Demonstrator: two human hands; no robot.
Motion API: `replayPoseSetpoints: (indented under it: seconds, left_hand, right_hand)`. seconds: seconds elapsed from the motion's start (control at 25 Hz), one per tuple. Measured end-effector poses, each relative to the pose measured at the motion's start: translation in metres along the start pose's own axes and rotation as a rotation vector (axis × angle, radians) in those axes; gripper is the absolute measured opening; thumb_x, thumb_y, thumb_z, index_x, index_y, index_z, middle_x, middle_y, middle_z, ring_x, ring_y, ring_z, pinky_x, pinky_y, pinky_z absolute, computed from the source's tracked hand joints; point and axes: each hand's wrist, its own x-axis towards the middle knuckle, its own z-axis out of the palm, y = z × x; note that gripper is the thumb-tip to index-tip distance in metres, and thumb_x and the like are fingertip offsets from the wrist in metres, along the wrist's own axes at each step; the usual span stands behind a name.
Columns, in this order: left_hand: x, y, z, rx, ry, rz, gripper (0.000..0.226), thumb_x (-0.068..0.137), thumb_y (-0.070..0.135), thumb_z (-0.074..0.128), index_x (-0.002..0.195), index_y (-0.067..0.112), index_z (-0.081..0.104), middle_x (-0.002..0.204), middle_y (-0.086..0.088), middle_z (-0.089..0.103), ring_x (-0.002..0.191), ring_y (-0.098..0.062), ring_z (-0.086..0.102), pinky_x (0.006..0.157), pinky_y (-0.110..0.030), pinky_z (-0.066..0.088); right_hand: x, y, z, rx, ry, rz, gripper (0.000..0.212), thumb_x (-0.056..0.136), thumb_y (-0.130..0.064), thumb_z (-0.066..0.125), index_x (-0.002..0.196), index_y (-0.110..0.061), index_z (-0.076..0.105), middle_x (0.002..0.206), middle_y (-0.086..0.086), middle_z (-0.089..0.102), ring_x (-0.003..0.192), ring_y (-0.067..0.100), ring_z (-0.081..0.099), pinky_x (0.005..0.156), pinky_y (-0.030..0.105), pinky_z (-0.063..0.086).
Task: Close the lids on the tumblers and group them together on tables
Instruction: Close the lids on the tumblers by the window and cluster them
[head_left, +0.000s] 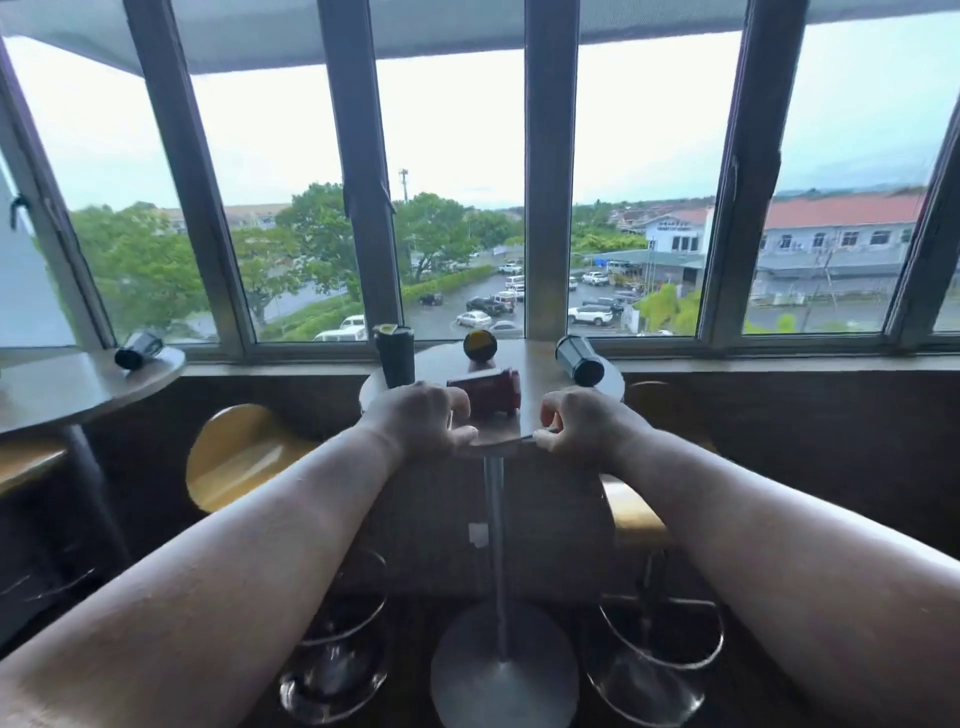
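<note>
- Tall windows (457, 182) filled the background, looking out over trees, parked cars and red-roofed buildings under a pale sky.
- On the near rim of the small round bench (493, 439), the left hand (415, 418) rested with its fingers curled loosely inward; this grip held nothing, and the thumb lay along the bench edge.
- Opposite it, the right hand (582, 421) sat at the same rim, fingers curled, thumb and fingertips pinching the bench edge.
- Between and just beyond the two hands, a red tumbler (485, 392) lay on its side on the bench.
- Further back, a dark tumbler (395, 356) stood upright at the left side of the bench, its top apparently open.
- Near the window sill, a round yellow-and-black lid or tumbler end (480, 345) faced the camera; which of the two it was could not be told.
- At the right back, another dark tumbler (579, 358) lay tilted on its side.
- Well apart on the left, a second bench (78, 395) carried one more dark tumbler on its side (137, 351).
- Yellow stools (239, 457) stood below.
</note>
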Motion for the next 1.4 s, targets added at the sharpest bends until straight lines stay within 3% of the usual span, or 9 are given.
replayPoseSetpoints:
  seconds: [0.08,0.28,0.4,0.52,0.76,0.92,1.08,1.28,1.4]
  left_hand:
    - [0.047,-0.021,0.008,0.018,-0.004,0.035,0.032,0.087,0.056,0.059,0.11,0.034,0.064,0.1,0.01,0.068,0.094,-0.015,0.062,0.076,-0.03,0.048]
    - [0.146,-0.059,0.033,0.023,-0.045,0.11,0.038,0.087,0.057,0.058,0.117,0.034,0.061,0.108,0.008,0.068,0.101,-0.017,0.062,0.085,-0.034,0.052]
    - [0.193,-0.072,0.058,0.002,-0.11,0.128,0.049,0.084,0.062,0.061,0.125,0.036,0.056,0.119,0.007,0.064,0.11,-0.017,0.06,0.089,-0.035,0.051]
    - [0.226,-0.077,0.081,-0.009,-0.158,0.134,0.07,0.074,0.076,0.063,0.133,0.04,0.05,0.132,0.01,0.056,0.119,-0.016,0.055,0.091,-0.036,0.048]
    - [0.247,-0.076,0.124,0.044,-0.103,0.176,0.089,0.059,0.09,0.06,0.133,0.041,0.048,0.117,0.015,0.058,0.108,-0.011,0.057,0.08,-0.03,0.042]
    - [0.258,-0.08,0.146,0.111,-0.001,0.19,0.098,0.057,0.091,0.06,0.135,0.032,0.048,0.122,0.008,0.059,0.109,-0.016,0.058,0.086,-0.037,0.049]
    - [0.269,-0.088,0.159,0.141,0.072,0.227,0.096,0.056,0.087,0.064,0.129,0.024,0.054,0.115,0.004,0.062,0.102,-0.019,0.061,0.081,-0.041,0.055]
    - [0.292,-0.106,0.151,-0.023,0.078,0.183,0.092,0.055,0.079,0.07,0.129,0.027,0.053,0.116,0.01,0.062,0.105,-0.013,0.061,0.081,-0.03,0.049]
    - [0.311,-0.12,0.153,-0.273,0.087,0.123,0.086,0.056,0.067,0.08,0.128,0.028,0.053,0.112,0.017,0.059,0.099,-0.003,0.056,0.078,-0.019,0.042]
  right_hand:
    - [0.045,0.008,0.004,0.0,0.02,0.026,0.023,0.08,-0.041,0.061,0.096,-0.025,0.063,0.1,0.004,0.066,0.095,0.023,0.061,0.083,0.035,0.051]
    - [0.137,0.032,0.02,0.051,0.04,0.039,0.032,0.084,-0.042,0.065,0.109,-0.022,0.061,0.099,0.002,0.064,0.087,0.018,0.055,0.073,0.029,0.041]
    - [0.187,0.054,0.038,0.076,-0.028,0.048,0.051,0.081,-0.045,0.067,0.125,-0.021,0.054,0.117,0.003,0.062,0.098,0.019,0.055,0.084,0.031,0.044]
    - [0.226,0.083,0.058,0.096,-0.144,0.013,0.079,0.074,-0.056,0.071,0.14,-0.022,0.043,0.138,0.005,0.053,0.123,0.02,0.05,0.104,0.035,0.042]
    - [0.266,0.124,0.085,0.117,-0.372,-0.244,0.104,0.065,-0.058,0.08,0.149,-0.024,0.029,0.15,-0.004,0.04,0.136,0.012,0.037,0.114,0.027,0.03]
    - [0.295,0.135,0.097,0.131,-0.377,-0.365,0.098,0.065,-0.054,0.081,0.145,-0.025,0.031,0.139,-0.004,0.049,0.127,0.013,0.045,0.107,0.029,0.038]
    - [0.318,0.138,0.1,0.263,-0.393,-0.366,0.079,0.059,-0.05,0.084,0.125,-0.029,0.045,0.109,-0.011,0.059,0.099,0.011,0.057,0.091,0.034,0.049]
    - [0.347,0.131,0.088,0.371,-0.364,-0.304,0.068,0.057,-0.055,0.08,0.115,-0.034,0.05,0.095,-0.016,0.06,0.086,0.0,0.057,0.075,0.022,0.049]
    - [0.369,0.12,0.076,0.367,-0.298,-0.24,0.066,0.054,-0.066,0.069,0.109,-0.034,0.054,0.094,-0.015,0.062,0.086,0.002,0.059,0.075,0.025,0.05]
